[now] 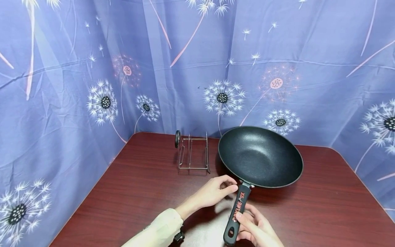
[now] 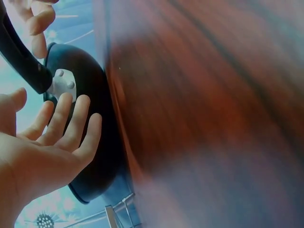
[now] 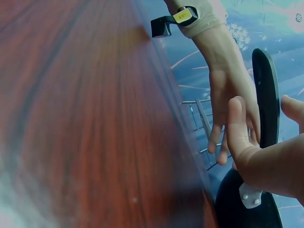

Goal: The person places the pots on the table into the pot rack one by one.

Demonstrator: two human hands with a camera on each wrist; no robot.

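Observation:
A dark wok-shaped frying pan (image 1: pixel 259 156) sits at the back right of the table, its black handle (image 1: pixel 237 214) pointing toward me. Red lettering runs along the handle. My left hand (image 1: pixel 217 190) is beside the handle's base, fingers loosely extended; in the left wrist view the fingers (image 2: pixel 78 118) lie before the pan's dark underside. Around the handle's lower half is my right hand (image 1: pixel 256 226), thumb above and fingers below. The right wrist view shows slight gaps between the handle (image 3: pixel 266 95) and both the thumb and fingers of this hand (image 3: pixel 270 161).
A metal wire rack (image 1: pixel 193 154) with a black round knob (image 1: pixel 177 139) stands left of the pan. The reddish-brown wooden table (image 1: pixel 129 192) meets a blue dandelion-print curtain (image 1: pixel 185 85) at the back and sides. A black wrist device (image 1: pixel 179 236) is on my left wrist.

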